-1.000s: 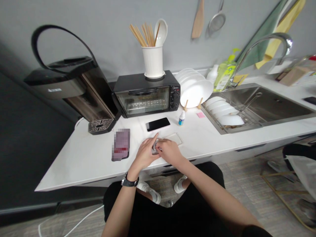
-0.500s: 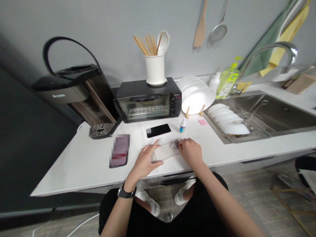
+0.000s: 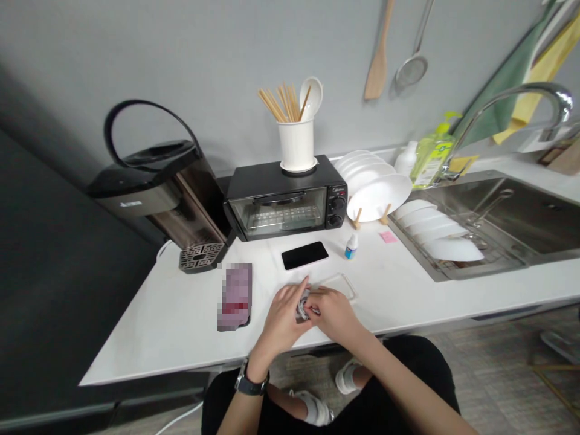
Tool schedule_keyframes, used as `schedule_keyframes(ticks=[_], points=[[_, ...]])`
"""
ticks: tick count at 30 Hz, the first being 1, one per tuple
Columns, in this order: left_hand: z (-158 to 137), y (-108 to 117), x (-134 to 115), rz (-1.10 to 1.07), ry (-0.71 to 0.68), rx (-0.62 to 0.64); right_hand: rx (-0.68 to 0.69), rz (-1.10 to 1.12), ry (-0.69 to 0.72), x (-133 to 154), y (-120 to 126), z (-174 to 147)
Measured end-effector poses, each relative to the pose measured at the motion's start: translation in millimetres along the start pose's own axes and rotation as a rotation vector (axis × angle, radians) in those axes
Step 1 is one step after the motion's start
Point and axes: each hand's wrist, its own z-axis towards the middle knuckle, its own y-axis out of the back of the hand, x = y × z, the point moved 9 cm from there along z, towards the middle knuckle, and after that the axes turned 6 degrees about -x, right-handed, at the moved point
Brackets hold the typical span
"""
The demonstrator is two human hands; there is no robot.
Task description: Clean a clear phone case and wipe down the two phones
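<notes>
A clear phone case (image 3: 341,284) lies on the white counter, its left part covered by my hands. My left hand (image 3: 283,314) curves around the case's near-left end, thumb and fingers on either side. My right hand (image 3: 334,313) reaches over the case with its fingertips pinched on a small grey-and-white patterned thing (image 3: 301,305) between the hands. Its kind I cannot make out; it looks crumpled. Behind the hands lies a black-screened phone (image 3: 305,255). A small white bottle with a blue label (image 3: 351,248) stands to its right.
A second phone-like object (image 3: 236,296), blurred out, lies at left. At the back stand a drinks dispenser (image 3: 158,181), a toaster oven (image 3: 283,208) and racked plates (image 3: 380,196). Bowls (image 3: 437,232) sit by the sink (image 3: 521,223). A pink sticky note (image 3: 388,237) lies near.
My right hand has moved left, close to my left hand; the patterned thing now shows between them. The case's right end is uncovered. The whole view has shifted.
</notes>
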Motion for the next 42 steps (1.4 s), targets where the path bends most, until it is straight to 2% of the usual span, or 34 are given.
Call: schedule_keyframes(ticks=[3,8,18,22,26,30,33,35,38,42], points=[[-2,0,0,0.005,0.014,0.019,0.083,0.004,-0.057,-8,3,-2],[-5,1,-3,0.036,-0.065,-0.036,0.137,-0.136,-0.112,-16,10,-8],[-4,5,-5,0.002,0.005,-0.051,0.009,-0.350,-0.307,-74,50,-27],[-1,4,-1,0.012,0.022,-0.047,-0.069,-0.376,-0.324,-85,51,-17],[2,3,-2,0.010,-0.022,-0.063,-0.101,-0.327,-0.276,-77,37,-1],[2,3,-5,0.026,-0.112,-0.122,-0.052,-0.176,-0.138,-41,11,7],[1,3,-4,0.030,-0.115,-0.136,-0.001,-0.063,-0.025,-12,-4,5],[0,3,-5,0.018,-0.093,-0.116,0.020,-0.026,0.005,-4,-7,3],[-1,2,-7,-0.018,-0.036,-0.058,0.046,-0.014,0.007,-7,-1,-3],[0,0,-7,-0.045,0.018,-0.002,0.038,-0.105,-0.074,-30,20,-13]])
